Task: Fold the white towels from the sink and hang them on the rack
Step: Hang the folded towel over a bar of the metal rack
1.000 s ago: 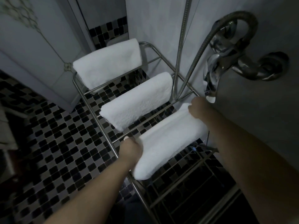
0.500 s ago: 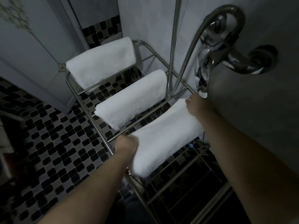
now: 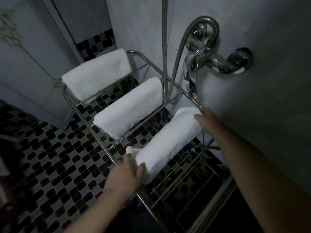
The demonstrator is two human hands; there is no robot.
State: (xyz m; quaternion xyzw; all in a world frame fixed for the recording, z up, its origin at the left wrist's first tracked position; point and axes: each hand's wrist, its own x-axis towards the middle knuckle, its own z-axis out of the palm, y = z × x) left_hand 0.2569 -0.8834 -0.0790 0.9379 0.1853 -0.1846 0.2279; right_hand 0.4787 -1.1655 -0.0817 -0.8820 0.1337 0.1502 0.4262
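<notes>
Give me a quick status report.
Both hands on nearest towel: left hand, right hand at its ends. It lies over the rack. Nothing blocking.

You have three white terry-cloth towels [image 3: 129,108] here, soft and nubbly, matt all over, draped on a towel rack [image 3: 101,142] of thin polished metal rods. The wall faucet [image 3: 217,63] is glossy chrome; its shower hose [image 3: 178,64] is ribbed metal. The mosaic floor tiles [image 3: 50,157] look smooth, faintly shiny
</notes>
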